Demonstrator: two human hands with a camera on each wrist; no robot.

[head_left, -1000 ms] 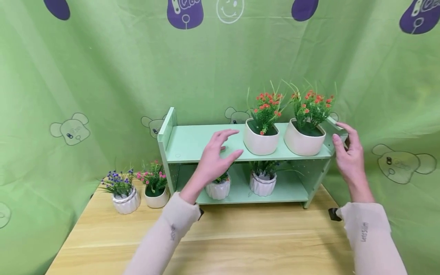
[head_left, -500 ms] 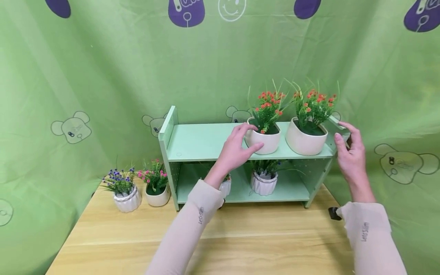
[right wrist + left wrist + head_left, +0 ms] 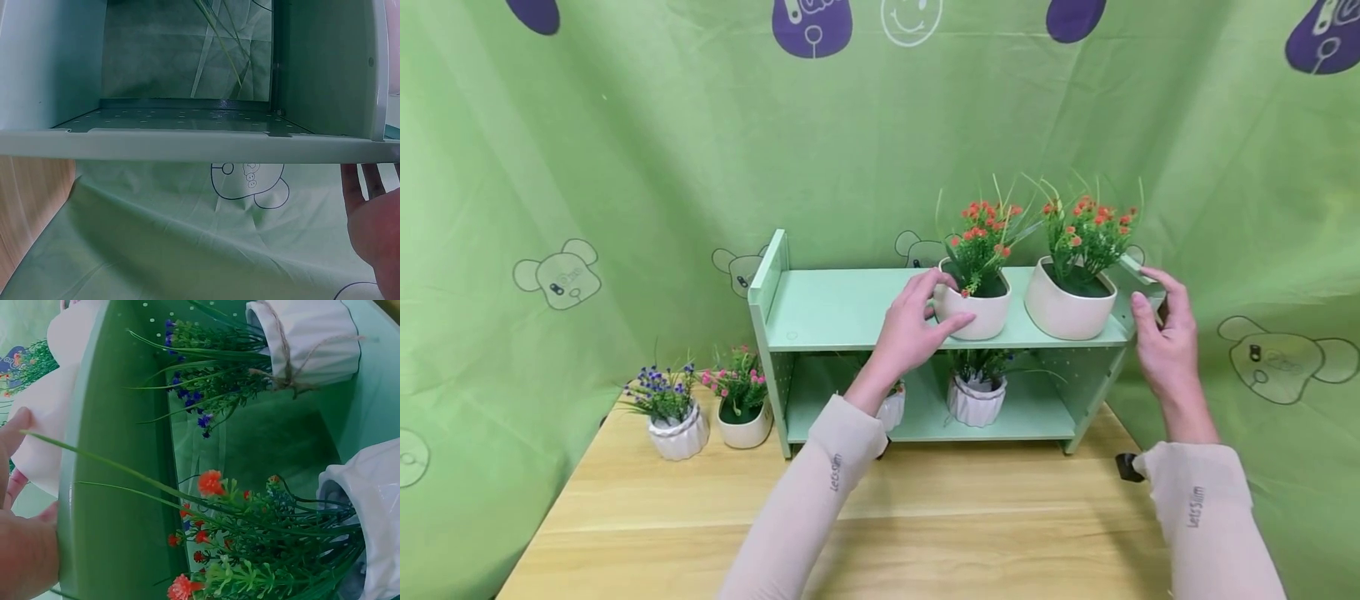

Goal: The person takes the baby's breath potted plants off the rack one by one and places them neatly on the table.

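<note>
A mint-green two-tier shelf [image 3: 842,308] stands on the wooden table. On its top board, my left hand [image 3: 912,327] grips a white flower pot [image 3: 991,315] with orange-red flowers, fingers at the rim and thumb across the front. In the left wrist view that hand [image 3: 25,544] lies beside the board, fingertips against the white pot [image 3: 47,428]. My right hand [image 3: 1171,346] holds the upper corner of the shelf's right side panel, with the thumb at the front edge. Its fingers [image 3: 353,187] show along the panel's outer face. A matching pot [image 3: 1066,308] stands between the two hands.
On the lower board stand a ribbed white pot [image 3: 976,404] with blue flowers and another pot [image 3: 891,408], partly hidden by my left arm. Left of the shelf are a purple-flowered pot [image 3: 677,435] and a pink-flowered pot [image 3: 745,429]. A green curtain [image 3: 625,150] hangs behind.
My left hand has moved right from above the board to the nearer orange-red flower pot and taken hold of it. That pot has shifted slightly forward. The right hand stays at the side panel.
</note>
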